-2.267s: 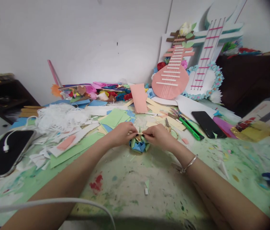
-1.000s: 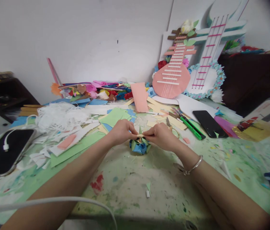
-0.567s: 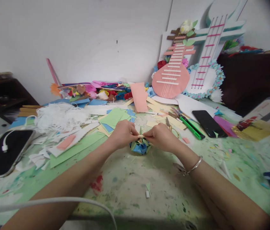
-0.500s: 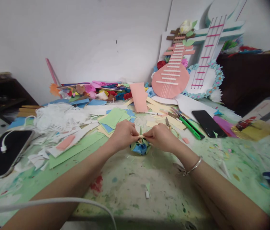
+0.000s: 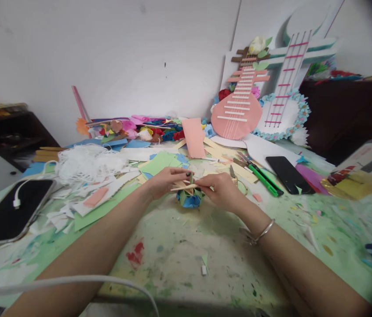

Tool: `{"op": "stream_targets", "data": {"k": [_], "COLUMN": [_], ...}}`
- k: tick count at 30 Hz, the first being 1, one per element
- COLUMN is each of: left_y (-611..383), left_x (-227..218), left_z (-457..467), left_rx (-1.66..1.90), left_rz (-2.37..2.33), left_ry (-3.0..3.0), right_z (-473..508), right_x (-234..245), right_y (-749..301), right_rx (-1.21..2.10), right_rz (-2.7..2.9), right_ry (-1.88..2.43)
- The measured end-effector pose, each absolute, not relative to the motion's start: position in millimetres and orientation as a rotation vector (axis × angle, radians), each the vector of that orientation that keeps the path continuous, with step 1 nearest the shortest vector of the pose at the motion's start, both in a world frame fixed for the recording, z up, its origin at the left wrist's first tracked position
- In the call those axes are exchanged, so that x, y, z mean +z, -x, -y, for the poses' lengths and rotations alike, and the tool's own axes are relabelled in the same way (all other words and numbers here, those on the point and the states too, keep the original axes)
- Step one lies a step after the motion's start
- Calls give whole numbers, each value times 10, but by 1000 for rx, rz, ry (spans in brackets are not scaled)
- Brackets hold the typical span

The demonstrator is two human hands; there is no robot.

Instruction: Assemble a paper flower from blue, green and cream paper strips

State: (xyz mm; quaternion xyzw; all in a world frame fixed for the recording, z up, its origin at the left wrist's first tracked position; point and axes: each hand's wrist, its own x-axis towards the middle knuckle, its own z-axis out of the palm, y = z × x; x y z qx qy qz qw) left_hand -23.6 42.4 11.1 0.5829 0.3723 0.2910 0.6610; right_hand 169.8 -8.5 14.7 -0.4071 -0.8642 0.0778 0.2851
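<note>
A blue paper flower (image 5: 191,201) with green paper leaves sits face down on the table, its green stem pointing up. A narrow cream paper strip (image 5: 182,187) crosses the base of the stem. My right hand (image 5: 220,191) is closed, pinching the strip's right part between thumb and fingers. On the other side, my left hand (image 5: 166,181) has fairly straight fingers, with the fingertips at the stem in a light pinch. The strip's left end sticks out free below that hand.
Scissors (image 5: 234,175), a green cutter (image 5: 265,180) and a black phone (image 5: 288,175) lie to the right. At left are tangled white string (image 5: 89,162), paper scraps and a tablet-like device (image 5: 11,211). Paper instruments, one a pink lute (image 5: 237,114), lean at the back. A white cable (image 5: 107,278) crosses in front.
My left hand has let go of the strip's left end and moved its fingers up to the stem. My right hand still pinches the strip. The view has shifted slightly.
</note>
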Motion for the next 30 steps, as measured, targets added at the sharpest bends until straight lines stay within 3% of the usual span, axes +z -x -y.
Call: {"op": "stream_targets", "data": {"k": [16,30], "left_y": [184,141], "left_x": [127,63], "left_z": [-354,-358], "left_rx": [588,613], "left_rz": [-870,-940], "left_ry": [-1436,-1355], "right_z": [25,-25], "right_x": [-86,-171], "right_y": [-1651,-1677], "right_rx": [-225,-205], "right_rz": [2328,2251], "right_ry": [927,828]}}
